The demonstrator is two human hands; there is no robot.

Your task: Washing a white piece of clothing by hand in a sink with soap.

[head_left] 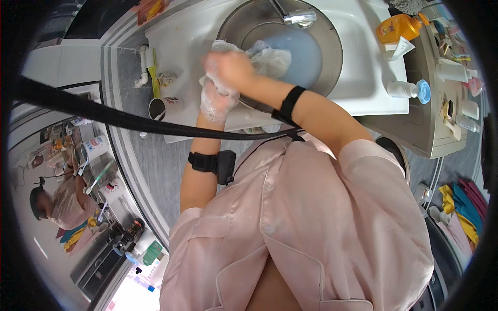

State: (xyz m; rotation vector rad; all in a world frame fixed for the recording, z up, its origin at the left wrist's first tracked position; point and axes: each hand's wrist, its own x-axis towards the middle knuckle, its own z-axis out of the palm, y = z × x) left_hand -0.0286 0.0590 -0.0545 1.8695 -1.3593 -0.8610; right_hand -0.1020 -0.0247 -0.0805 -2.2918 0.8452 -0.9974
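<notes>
A wet white cloth (270, 59) covered in soap foam hangs over the front rim of a round metal basin (332, 36) filled with bluish water. My left hand (215, 101), foamy, grips the cloth's lower part at the basin's near edge. My right hand (231, 67) is closed on the same cloth just above the left hand. Both wrists wear black bands. A chrome tap (298, 18) reaches over the basin from the far side.
The white sink counter (363, 78) holds an orange bottle (397, 27), a tube and a white bottle with a blue cap (410, 89) on the right. A cup (158, 108) and toothbrushes stand at the left. A grey cabinet with toiletries sits at the right. A mirror lies at the left.
</notes>
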